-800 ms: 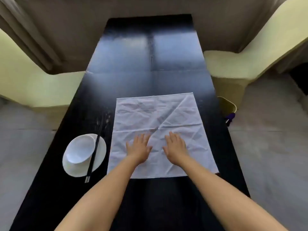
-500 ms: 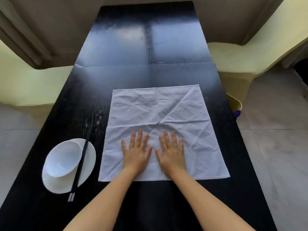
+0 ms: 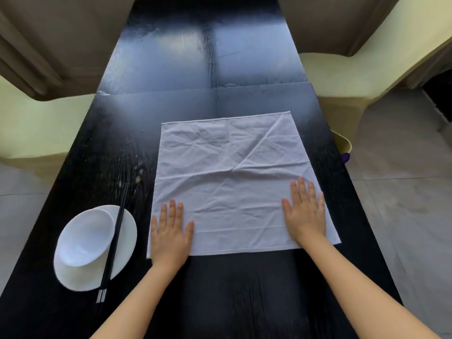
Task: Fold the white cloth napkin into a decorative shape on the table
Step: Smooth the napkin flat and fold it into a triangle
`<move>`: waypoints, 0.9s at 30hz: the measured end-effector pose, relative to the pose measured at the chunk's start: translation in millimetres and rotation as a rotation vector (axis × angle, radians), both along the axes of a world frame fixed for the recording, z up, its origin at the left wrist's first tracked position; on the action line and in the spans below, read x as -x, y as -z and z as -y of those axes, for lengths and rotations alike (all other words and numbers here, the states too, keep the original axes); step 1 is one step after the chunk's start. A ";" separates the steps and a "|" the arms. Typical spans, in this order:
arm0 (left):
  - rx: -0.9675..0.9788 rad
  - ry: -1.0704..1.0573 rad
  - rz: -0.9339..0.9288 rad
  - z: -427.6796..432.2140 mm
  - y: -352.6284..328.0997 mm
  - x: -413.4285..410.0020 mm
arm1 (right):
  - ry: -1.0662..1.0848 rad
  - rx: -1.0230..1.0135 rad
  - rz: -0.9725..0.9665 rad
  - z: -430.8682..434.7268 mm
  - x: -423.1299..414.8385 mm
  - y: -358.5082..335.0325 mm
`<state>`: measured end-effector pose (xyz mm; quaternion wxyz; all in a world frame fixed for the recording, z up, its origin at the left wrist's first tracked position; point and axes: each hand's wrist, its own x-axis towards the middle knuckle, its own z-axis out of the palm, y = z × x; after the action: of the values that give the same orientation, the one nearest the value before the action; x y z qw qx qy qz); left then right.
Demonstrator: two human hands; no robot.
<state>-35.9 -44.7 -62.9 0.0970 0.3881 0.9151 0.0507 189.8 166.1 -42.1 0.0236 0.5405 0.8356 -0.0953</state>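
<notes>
Head view: white napkin (image 3: pixel 234 182) is lying spread flat and creased on the black desk (image 3: pixel 171 69). Left hand (image 3: pixel 170 231) is pressing palm-down on its near left corner, fingers spread, gripping nothing. Right hand (image 3: pixel 305 211) is resting flat near the right edge, also spread. White bowl (image 3: pixel 83 238) is sitting on a plate (image 3: pixel 124 243) left of the napkin, black chopsticks (image 3: pixel 111 250) lying across.

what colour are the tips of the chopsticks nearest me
Silvery white, on otherwise black chopsticks lying across the white plate; clearest in the head view.
</notes>
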 end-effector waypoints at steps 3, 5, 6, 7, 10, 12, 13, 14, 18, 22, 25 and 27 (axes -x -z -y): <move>-0.125 0.027 0.069 -33.2 -8.2 -4.6 | -0.049 -0.003 -0.123 14.4 42.2 -3.0; -0.210 0.079 0.104 -77.6 -13.4 -2.8 | -0.222 0.011 -0.215 24.8 95.0 -1.1; -0.218 0.092 0.136 -99.4 -15.1 2.1 | -0.295 0.024 -0.242 27.4 121.3 0.7; -0.196 0.101 0.146 -116.3 -14.6 8.5 | -0.346 0.041 -0.248 26.9 142.6 3.1; -0.133 0.145 0.013 -130.8 0.1 23.4 | -0.418 0.021 -0.181 7.3 161.5 17.1; -0.148 0.158 -0.034 -123.0 6.9 31.2 | -0.372 -0.025 -0.187 -10.4 145.5 24.1; -0.149 0.137 -0.044 -119.0 9.2 37.3 | -0.321 -0.048 -0.190 -19.9 135.0 25.8; -0.142 0.099 -0.043 -115.4 10.3 44.5 | -0.265 -0.065 -0.175 -30.5 124.4 26.0; -0.103 0.002 -0.031 -100.5 6.8 74.2 | -0.098 -0.077 -0.083 -75.9 84.0 23.6; -0.102 -0.035 -0.039 -98.7 4.2 74.4 | -0.091 -0.088 -0.052 -89.5 67.9 24.2; -0.108 0.005 -0.095 -103.7 1.7 68.2 | -0.096 -0.100 -0.038 -89.2 68.7 25.9; -0.102 0.095 -0.099 -107.9 -1.3 69.1 | -0.103 -0.113 -0.037 -88.7 67.9 27.4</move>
<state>-105.0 63.1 -61.6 0.0342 0.4377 0.8955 0.0732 121.9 254.8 -69.5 -0.0175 0.4955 0.8666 -0.0569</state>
